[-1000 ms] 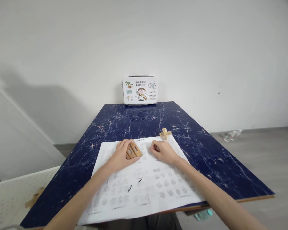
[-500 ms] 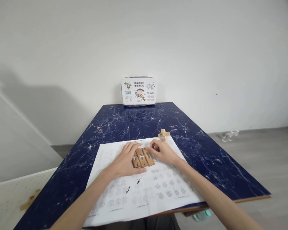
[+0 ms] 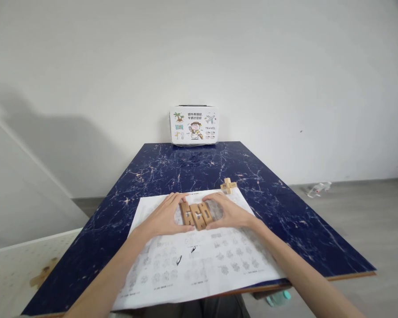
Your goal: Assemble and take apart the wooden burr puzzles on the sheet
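Observation:
Three flat wooden puzzle pieces (image 3: 197, 217) with cut-outs and dark numbers lie side by side on a printed paper sheet (image 3: 172, 274). My left hand (image 3: 166, 216) curves around their left side, fingers at the top end and thumb at the bottom of the left piece. From the other side my right hand (image 3: 230, 212) grips the right piece, its index finger at the top and thumb along the lower edge. A small assembled wooden cross puzzle (image 3: 228, 186) stands at the sheet's far right corner, beyond my right hand.
The sheet covers the near part of a dark blue marbled table (image 3: 185, 168). At the table's far end, a white printed case (image 3: 194, 126) stands against the wall. Two small black items (image 3: 179, 260) lie on the sheet. A white perforated surface (image 3: 9, 274) is at lower left.
My right hand has moved from a pinch near the top of the pieces to a grip around their right side. My left fingers have drawn closer; the pieces have shifted slightly.

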The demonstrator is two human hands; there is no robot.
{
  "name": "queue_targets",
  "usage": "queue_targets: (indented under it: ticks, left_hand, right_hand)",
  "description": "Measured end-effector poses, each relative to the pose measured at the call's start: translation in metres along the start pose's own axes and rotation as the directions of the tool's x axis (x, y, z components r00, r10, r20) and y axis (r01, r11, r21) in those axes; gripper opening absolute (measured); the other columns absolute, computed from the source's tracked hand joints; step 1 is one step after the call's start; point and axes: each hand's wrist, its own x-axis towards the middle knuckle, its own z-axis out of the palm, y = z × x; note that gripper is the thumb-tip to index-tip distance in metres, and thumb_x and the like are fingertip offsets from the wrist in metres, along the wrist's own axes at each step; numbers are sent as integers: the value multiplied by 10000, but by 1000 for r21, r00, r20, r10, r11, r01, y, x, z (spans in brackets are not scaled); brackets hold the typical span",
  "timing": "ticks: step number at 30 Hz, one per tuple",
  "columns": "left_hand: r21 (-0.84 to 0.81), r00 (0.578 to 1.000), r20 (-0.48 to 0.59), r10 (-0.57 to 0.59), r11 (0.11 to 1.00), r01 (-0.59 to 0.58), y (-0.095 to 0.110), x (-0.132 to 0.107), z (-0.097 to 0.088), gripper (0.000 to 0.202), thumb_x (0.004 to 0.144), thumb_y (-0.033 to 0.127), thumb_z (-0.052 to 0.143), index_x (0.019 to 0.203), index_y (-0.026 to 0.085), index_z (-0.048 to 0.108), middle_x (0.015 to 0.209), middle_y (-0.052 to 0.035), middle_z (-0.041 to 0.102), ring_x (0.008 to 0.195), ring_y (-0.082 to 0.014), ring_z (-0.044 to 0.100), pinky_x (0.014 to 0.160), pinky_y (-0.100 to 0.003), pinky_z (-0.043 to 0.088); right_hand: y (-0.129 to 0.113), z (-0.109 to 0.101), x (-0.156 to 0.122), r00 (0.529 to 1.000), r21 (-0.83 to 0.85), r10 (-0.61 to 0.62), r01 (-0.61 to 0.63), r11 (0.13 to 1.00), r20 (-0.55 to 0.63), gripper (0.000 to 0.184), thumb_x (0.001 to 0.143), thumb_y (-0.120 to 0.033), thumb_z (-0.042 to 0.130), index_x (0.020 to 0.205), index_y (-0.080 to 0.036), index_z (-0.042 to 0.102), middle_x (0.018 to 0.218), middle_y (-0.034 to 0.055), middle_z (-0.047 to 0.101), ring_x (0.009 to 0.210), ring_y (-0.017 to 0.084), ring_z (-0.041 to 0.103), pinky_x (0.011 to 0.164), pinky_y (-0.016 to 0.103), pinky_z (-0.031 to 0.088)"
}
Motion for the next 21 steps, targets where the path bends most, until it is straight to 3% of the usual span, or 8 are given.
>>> queue_targets:
  ticks: [5, 14, 18, 21]
  left_hand:
    - [-37, 1000, -14, 3, 999, -3, -5, 1, 1, 892, 718, 614, 812, 1445, 246, 450, 1393, -120, 551, 1290, -345, 523, 1071, -479, 451]
    - [-69, 999, -31, 23, 997, -25, -8, 2, 3, 800, 808, 544, 759, 1466, 233, 426, 1435, -132, 530, 1326, -335, 499, 1111, -482, 426]
    - [-37, 999, -27, 27, 999, -28, -5, 6, 2, 571, 892, 532, 669, 1351, 217, 540, 1335, -115, 581, 1251, -317, 527, 1095, -495, 422]
    - [-26, 1000, -27, 3, 1000, -3, -6, 8, 2, 531, 854, 538, 708, 1266, 220, 602, 1274, -100, 579, 1209, -312, 527, 1082, -497, 431]
  right_hand:
    - [3, 0, -1, 999, 4, -15, 15, 1000, 40, 967, 599, -538, 949, 1427, -276, 524, 1405, 121, 577, 1320, 357, 521, 1117, 552, 422]
    - [4, 4, 0, 1000, 26, 10, -9, 1000, -28, 892, 670, -511, 920, 1431, -271, 521, 1415, 123, 579, 1301, 336, 551, 1110, 536, 449]
    - [5, 4, 0, 1000, 11, -8, 8, 1000, -13, 874, 686, -518, 909, 1427, -273, 517, 1419, 115, 577, 1303, 328, 545, 1109, 528, 453]
    - [8, 5, 0, 1000, 11, -15, 15, 1000, -23, 864, 686, -520, 908, 1420, -278, 520, 1411, 111, 580, 1300, 327, 548, 1105, 525, 460]
